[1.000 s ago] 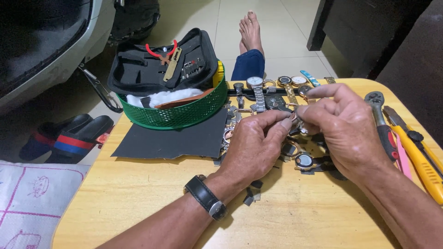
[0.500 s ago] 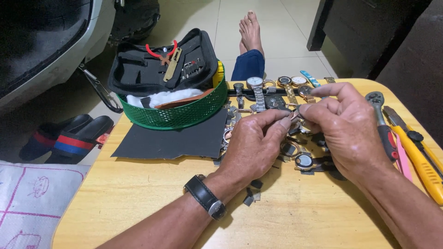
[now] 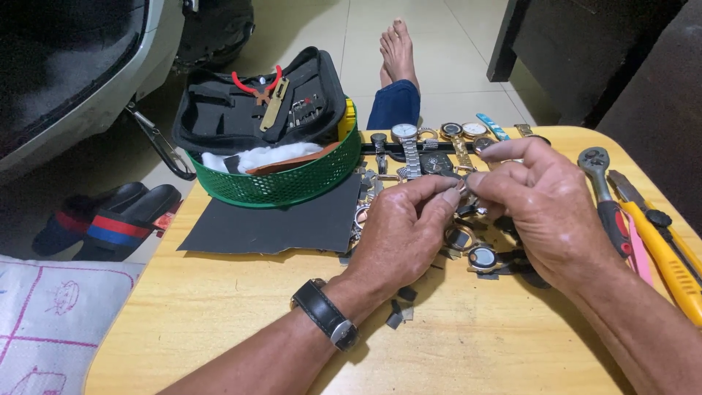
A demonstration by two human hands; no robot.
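pinching a small metal watch part between them, the left hand and the right hand meet above the middle of the wooden desk. the left hand is nearly closed, thumb and forefinger pressed onto the part, the other fingers curled under; a black wristwatch sits on that wrist. the right hand is half open, thumb and forefinger tips on the same part, the remaining fingers spread loosely above it. what the part is exactly is too small to tell.

just beneath the hands lies a pile of watches and loose watch cases; about five dials can be counted at the far edge, the rest are hidden by the hands. one round watch case lies just beside the right hand. one dark sheet lies left of the pile, one green basket stands on its far edge, and one open black tool case leans in the basket. at the right edge lie one ratchet wrench and one yellow utility knife. two sandals rest on the floor.
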